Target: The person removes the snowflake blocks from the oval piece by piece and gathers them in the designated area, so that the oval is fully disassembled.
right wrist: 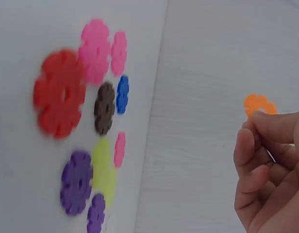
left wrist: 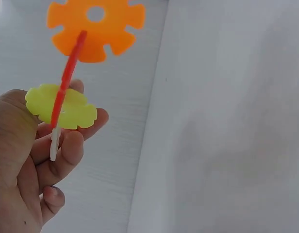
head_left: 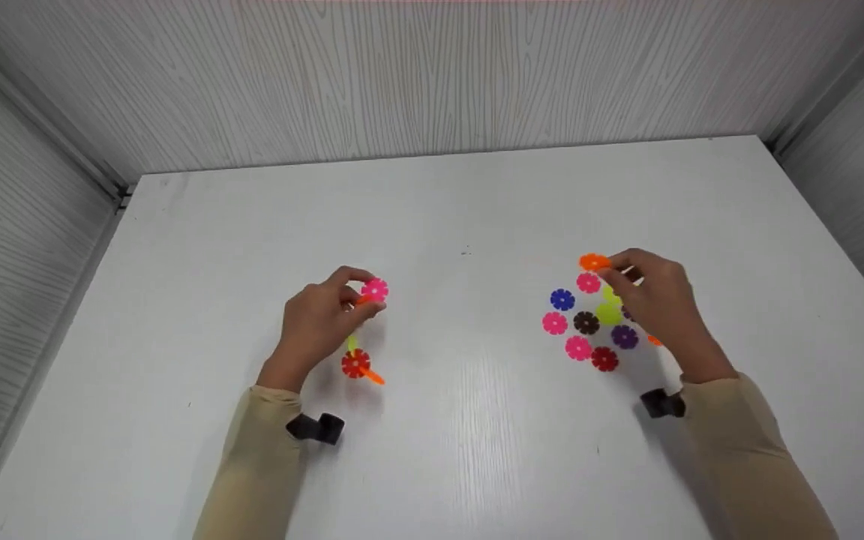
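Observation:
My left hand (head_left: 318, 319) pinches a linked chain of notched, flower-shaped plastic discs. A pink disc (head_left: 375, 289) shows at its fingertips, while a red disc (head_left: 355, 364) and an orange disc (head_left: 376, 376) hang lower. From the left wrist, a yellow disc (left wrist: 62, 107), the red one edge-on and a white piece (left wrist: 54, 144) appear by the fingers. My right hand (head_left: 657, 292) pinches a single orange interlocking disc (head_left: 594, 262) between thumb and fingertips, above the far side of a group of loose discs. That disc's near edge is hidden by the fingers.
Below the right hand lie loose discs: a blue one (head_left: 562, 300), a brown one (head_left: 586, 323), a red one (head_left: 604, 359), a purple one (head_left: 625, 337), and several pink and yellow ones. The white table (head_left: 469, 420) meets a wood-grain panel (head_left: 432, 82) at the back.

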The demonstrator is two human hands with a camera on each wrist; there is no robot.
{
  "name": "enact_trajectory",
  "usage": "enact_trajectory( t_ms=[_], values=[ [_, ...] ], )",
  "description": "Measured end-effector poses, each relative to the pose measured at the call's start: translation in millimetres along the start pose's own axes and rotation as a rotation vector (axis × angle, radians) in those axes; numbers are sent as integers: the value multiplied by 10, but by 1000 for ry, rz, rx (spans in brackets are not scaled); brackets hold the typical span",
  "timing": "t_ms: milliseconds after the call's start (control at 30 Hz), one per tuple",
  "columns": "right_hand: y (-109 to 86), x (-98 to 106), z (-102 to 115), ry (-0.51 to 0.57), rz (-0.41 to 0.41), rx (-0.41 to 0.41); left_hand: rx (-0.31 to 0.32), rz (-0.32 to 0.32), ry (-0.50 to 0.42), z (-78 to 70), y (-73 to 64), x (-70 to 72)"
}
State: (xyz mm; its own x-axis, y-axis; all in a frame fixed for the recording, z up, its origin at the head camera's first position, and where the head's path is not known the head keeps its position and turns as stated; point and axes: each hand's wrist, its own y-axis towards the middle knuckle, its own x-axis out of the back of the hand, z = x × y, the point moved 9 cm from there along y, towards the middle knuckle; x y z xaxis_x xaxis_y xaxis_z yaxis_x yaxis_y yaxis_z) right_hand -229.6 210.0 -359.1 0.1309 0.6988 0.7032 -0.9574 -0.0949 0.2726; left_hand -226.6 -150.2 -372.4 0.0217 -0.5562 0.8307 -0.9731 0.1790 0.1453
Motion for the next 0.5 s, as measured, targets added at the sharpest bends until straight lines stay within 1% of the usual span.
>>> enact_trajectory(
  t_ms=[33, 67, 133, 200, 300, 500],
  values=[
    [-3, 33, -65, -6, 27, -27, 27, 20, -29, 36, -13, 17],
    [-7, 57, -104, -2, 49, -43, 41, 35, -53, 37, -15, 22],
    [-18, 76, -138, 7, 76, -60, 33, 38, -82, -35, -5, 23],
    [-33, 68, -139, 13, 96, -75, 6, 33, -85, -120, 9, 10],
    [-50, 24, -150, 37, 110, -105, -23, 43, -98, -168, 17, -54],
    [-72, -128, -215, 83, 147, -177, -5, 105, -137, -153, -17, -225]
  ],
)
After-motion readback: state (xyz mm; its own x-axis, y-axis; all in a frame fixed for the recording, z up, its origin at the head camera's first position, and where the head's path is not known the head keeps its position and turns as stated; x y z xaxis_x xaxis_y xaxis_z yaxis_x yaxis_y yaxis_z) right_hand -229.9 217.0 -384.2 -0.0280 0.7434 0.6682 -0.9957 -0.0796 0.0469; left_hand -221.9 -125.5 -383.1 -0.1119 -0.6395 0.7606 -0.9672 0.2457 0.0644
